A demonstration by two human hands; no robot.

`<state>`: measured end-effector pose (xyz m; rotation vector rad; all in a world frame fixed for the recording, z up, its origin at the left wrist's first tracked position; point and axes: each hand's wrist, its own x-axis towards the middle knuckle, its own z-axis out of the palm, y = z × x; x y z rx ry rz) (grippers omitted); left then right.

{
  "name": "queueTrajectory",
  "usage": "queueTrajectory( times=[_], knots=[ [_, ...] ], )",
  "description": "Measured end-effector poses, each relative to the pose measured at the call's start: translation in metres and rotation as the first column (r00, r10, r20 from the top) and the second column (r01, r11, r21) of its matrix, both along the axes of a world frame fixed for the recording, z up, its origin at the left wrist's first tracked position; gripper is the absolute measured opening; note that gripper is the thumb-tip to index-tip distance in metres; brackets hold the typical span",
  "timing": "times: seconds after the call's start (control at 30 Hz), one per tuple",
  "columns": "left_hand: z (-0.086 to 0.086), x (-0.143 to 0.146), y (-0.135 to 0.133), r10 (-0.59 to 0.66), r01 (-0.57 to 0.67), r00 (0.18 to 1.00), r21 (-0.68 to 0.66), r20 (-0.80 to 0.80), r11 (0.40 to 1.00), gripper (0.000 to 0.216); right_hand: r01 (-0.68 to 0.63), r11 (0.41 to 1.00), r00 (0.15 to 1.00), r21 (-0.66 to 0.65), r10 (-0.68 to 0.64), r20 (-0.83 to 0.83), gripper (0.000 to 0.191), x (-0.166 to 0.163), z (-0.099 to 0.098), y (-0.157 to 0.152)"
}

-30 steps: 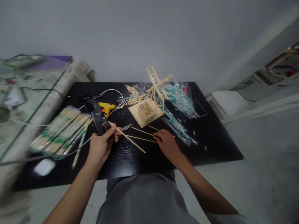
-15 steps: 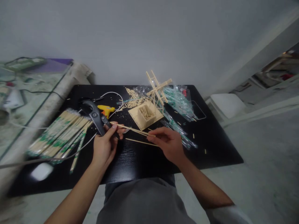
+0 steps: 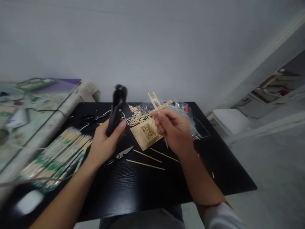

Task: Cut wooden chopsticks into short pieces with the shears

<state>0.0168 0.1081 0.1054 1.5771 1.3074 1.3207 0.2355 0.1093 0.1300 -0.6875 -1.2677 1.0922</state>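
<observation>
My left hand (image 3: 103, 144) is closed around a black-handled cutter (image 3: 116, 108), held upright above the black table (image 3: 143, 190). My right hand (image 3: 173, 128) is raised with its fingers pinched together; a thin wooden stick seems to run between them, but motion blur hides it. Just behind my right hand stands a small wooden box (image 3: 145, 133) full of short sticks, with a stick frame (image 3: 158, 101) rising from it. Three loose sticks (image 3: 145, 164) and a small silver blade (image 3: 124, 152) lie on the table below my hands.
Wrapped chopstick bundles (image 3: 57, 156) lie at the left. Clear green-printed wrappers (image 3: 190, 122) and cut stick bits (image 3: 135, 114) pile at the back. A rolled mat (image 3: 47, 130) borders the table's left side. A white object (image 3: 28, 202) sits near the front left corner.
Both hands rose off the table. My left hand swung the cutter upright. My right hand lifted in front of the wooden box. The camera tilted and moved closer.
</observation>
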Motion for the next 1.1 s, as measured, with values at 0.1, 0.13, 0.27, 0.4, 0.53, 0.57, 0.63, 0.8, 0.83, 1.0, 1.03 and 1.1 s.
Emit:
queueTrajectory(
  times=[0.1,0.13,0.27,0.4,0.53,0.57,0.63,0.8,0.83,1.0,1.03,1.1],
  knots=[
    [0.014,0.0,0.004,0.001,0.044,0.938,0.124,-0.348,0.991,0.021,-0.036,0.999,0.999,-0.024,0.037,0.032,0.014,-0.004,-0.001,0.001],
    [0.018,0.001,0.005,0.002,0.066,0.91,0.15,-0.414,0.987,0.02,-0.038,0.999,0.998,-0.03,0.04,0.039,0.014,-0.004,-0.001,0.0],
    [0.026,-0.002,0.006,0.033,0.103,0.825,0.207,-0.564,0.973,0.021,-0.004,0.999,0.997,-0.038,0.006,0.072,0.013,-0.001,-0.002,-0.001],
    [0.023,-0.01,0.006,0.051,0.105,0.762,0.2,-0.646,0.974,0.028,0.02,0.999,0.992,-0.042,-0.014,0.122,0.013,0.001,-0.004,0.0],
    [0.015,-0.013,0.006,0.062,0.098,0.787,0.223,-0.614,0.97,0.035,0.02,0.999,0.988,-0.025,-0.015,0.155,0.017,0.001,-0.004,0.001],
    [0.013,-0.012,0.006,0.054,0.094,0.807,0.218,-0.589,0.971,0.036,0.018,1.0,0.986,-0.023,-0.014,0.166,0.017,0.001,-0.004,0.001],
    [0.012,-0.01,0.005,0.041,0.084,0.837,0.201,-0.546,0.976,0.034,0.022,1.0,0.983,-0.017,-0.019,0.183,0.017,0.002,-0.004,0.001],
    [0.012,-0.008,0.001,0.037,0.103,0.83,0.219,-0.556,0.97,0.035,0.029,1.0,0.98,-0.007,-0.028,0.197,0.016,0.004,-0.004,0.001],
    [0.012,-0.008,0.001,0.035,0.111,0.826,0.223,-0.563,0.969,0.035,0.03,1.0,0.98,-0.008,-0.027,0.196,0.016,0.004,-0.004,0.001],
    [0.009,-0.008,0.0,0.03,0.116,0.817,0.214,-0.576,0.97,0.033,0.051,0.999,0.973,-0.004,-0.049,0.227,0.018,0.004,-0.004,0.001],
    [0.008,-0.008,0.0,0.022,0.118,0.816,0.203,-0.578,0.972,0.032,0.053,0.999,0.971,-0.001,-0.052,0.234,0.018,0.004,-0.004,0.001],
    [0.006,-0.008,0.0,0.013,0.116,0.818,0.187,-0.575,0.975,0.031,0.054,0.999,0.97,0.005,-0.054,0.236,0.017,0.004,-0.004,0.001]
  ],
)
